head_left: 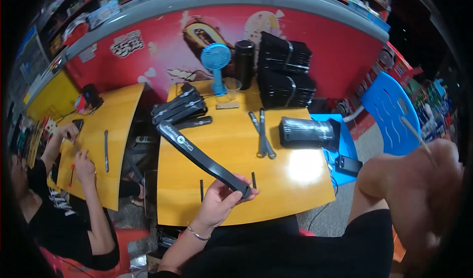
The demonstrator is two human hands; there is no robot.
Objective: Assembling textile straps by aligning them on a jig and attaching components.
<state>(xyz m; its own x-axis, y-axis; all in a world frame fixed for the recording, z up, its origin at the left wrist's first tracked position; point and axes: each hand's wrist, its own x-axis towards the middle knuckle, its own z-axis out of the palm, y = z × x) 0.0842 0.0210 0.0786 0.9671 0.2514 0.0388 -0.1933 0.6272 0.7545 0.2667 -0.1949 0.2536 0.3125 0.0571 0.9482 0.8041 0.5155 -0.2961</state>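
My left hand [222, 199], a bangle on its wrist, grips one end of a long black strap [194, 155] with white printing. The strap slants up and away to the left above the yellow table [290, 194]. Close to the camera at the right, my raised right hand [423, 189] is blurred, its fingers curled around a thin pale stick [415, 132]. Two thin black strips, a left one [201, 190] and a right one [253, 180], lie near the left hand. Farther off, two dark straps [261, 135] cross each other. Behind the held strap is a pile of black straps [180, 108].
A black plastic-wrapped bundle [308, 132] lies at the table's right. Stacked black packs [286, 88], a dark bottle [244, 64], a blue fan [216, 59] and a clear cup [232, 87] stand behind. Blue chair [391, 115] at right; another person [74, 214] works at left.
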